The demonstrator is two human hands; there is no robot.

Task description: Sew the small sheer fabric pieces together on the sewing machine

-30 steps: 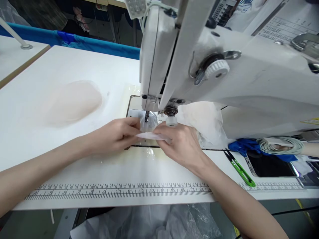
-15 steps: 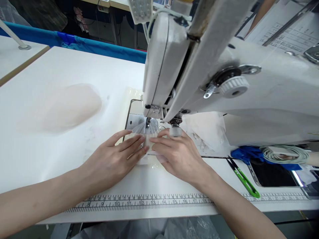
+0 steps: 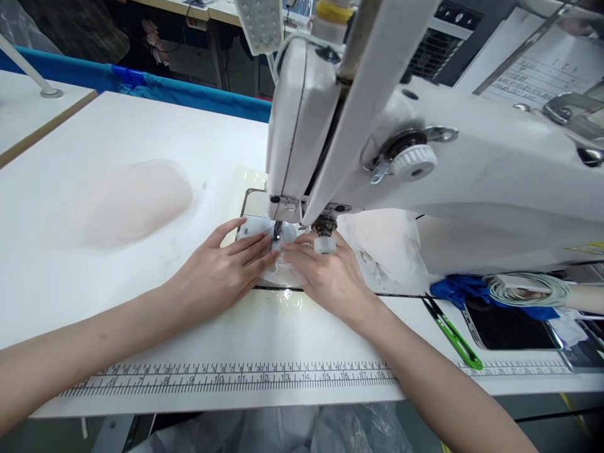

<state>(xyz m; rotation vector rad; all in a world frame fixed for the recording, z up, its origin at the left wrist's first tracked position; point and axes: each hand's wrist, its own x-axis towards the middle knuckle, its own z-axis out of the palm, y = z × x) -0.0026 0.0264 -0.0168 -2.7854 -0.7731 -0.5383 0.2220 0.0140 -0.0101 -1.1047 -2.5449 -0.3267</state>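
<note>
My left hand [image 3: 219,267] lies on the sewing machine's bed, fingers stretched out, with the fingertips on a thin sheer fabric [image 3: 279,272] just left of the presser foot [image 3: 277,231]. On the other side my right hand [image 3: 328,270] has its fingers bent and closed on the same fabric; the white presser knob [image 3: 325,244] covers part of them. The fabric is nearly transparent, so its outline is hard to make out. Above the hands stands the white sewing machine head [image 3: 302,126].
Pale sheer pieces lie left [image 3: 146,195] and right [image 3: 384,242] of the hands. Green thread snips [image 3: 455,336], a phone [image 3: 512,324], a coiled cable [image 3: 526,289] and blue cloth [image 3: 453,290] are at the right. A printed ruler [image 3: 264,377] runs along the front edge.
Both hands have moved slightly forward, toward the presser foot, carrying the sheer fabric along. The view has shifted a little, so the machine head appears further left.
</note>
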